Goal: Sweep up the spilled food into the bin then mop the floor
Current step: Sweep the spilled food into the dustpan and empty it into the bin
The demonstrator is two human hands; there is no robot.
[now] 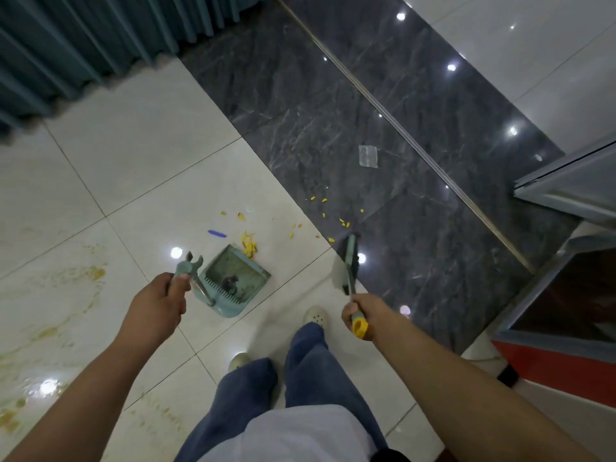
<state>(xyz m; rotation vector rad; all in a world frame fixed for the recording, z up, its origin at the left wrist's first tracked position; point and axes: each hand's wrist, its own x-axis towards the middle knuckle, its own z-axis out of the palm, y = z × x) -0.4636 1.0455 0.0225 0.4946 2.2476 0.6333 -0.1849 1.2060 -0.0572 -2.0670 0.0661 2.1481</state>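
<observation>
My left hand (163, 301) grips the handle of a pale teal dustpan (233, 278) that stands on the white tiles, its mouth facing away from me. A small heap of yellow food bits (249, 245) lies at its far lip. More yellow crumbs (343, 223) are scattered to the right across the edge of the dark marble strip. My right hand (361, 315) grips the yellow-ended handle of a teal broom (348, 261), whose head rests on the floor beside those crumbs. Yellowish smears (83, 275) stain the tiles at left.
A teal pleated curtain (100, 38) hangs at the top left. A metal-framed glass door and a red-based cabinet (566, 295) stand at the right. A small clear wrapper (368, 156) lies on the marble, a blue scrap (216, 233) near the dustpan. My feet (315, 315) are just behind.
</observation>
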